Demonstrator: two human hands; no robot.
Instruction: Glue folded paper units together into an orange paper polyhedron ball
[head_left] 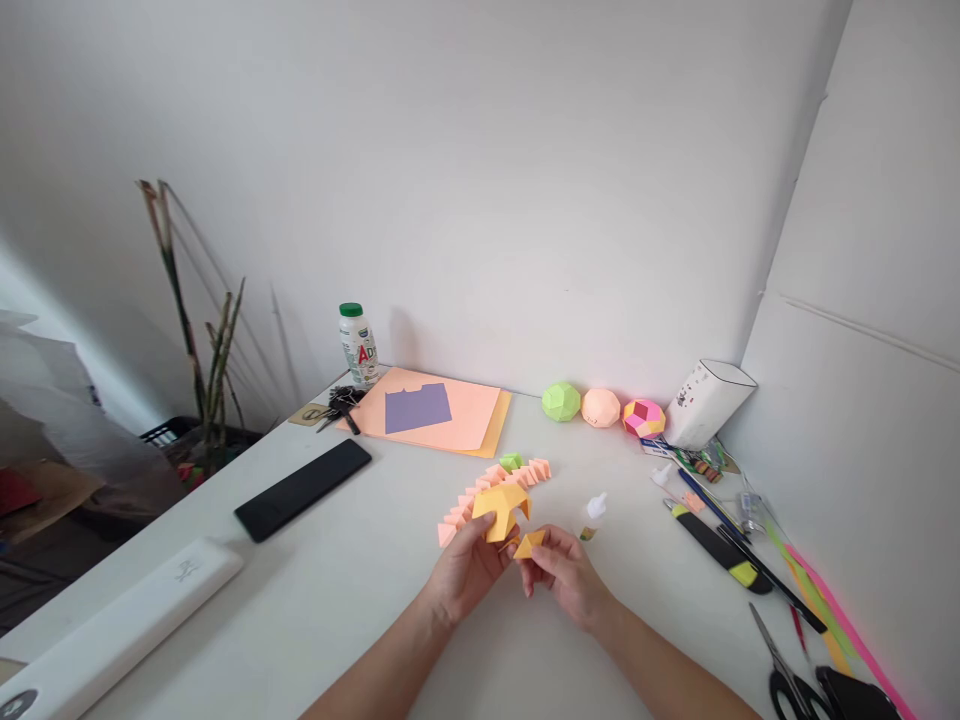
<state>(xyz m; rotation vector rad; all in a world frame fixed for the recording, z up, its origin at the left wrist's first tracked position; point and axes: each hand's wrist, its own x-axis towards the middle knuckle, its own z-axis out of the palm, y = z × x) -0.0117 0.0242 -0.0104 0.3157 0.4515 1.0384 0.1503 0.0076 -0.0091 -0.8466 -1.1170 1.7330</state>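
Note:
My left hand (pixel 469 568) is closed round a partly built orange paper shape (pixel 501 504), held just above the white table (pixel 360 590). My right hand (pixel 564 572) pinches a small folded orange paper piece (pixel 529 543) right beside that shape, nearly touching it. Behind the hands a row of folded pink paper pieces (pixel 487 486) lies on the table, with a small green paper piece (pixel 511 461) at its far end. A small glue bottle (pixel 593 513) lies to the right of my hands.
Orange and purple paper sheets (pixel 431 411), a white drink bottle (pixel 358 344), keys (pixel 341 403) and a black flat device (pixel 303 488) lie at the back left. Three paper balls (pixel 601 407) and a white box (pixel 705 403) stand by the wall. Pens, a cutter (pixel 721 549) and scissors (pixel 787 675) lie at the right.

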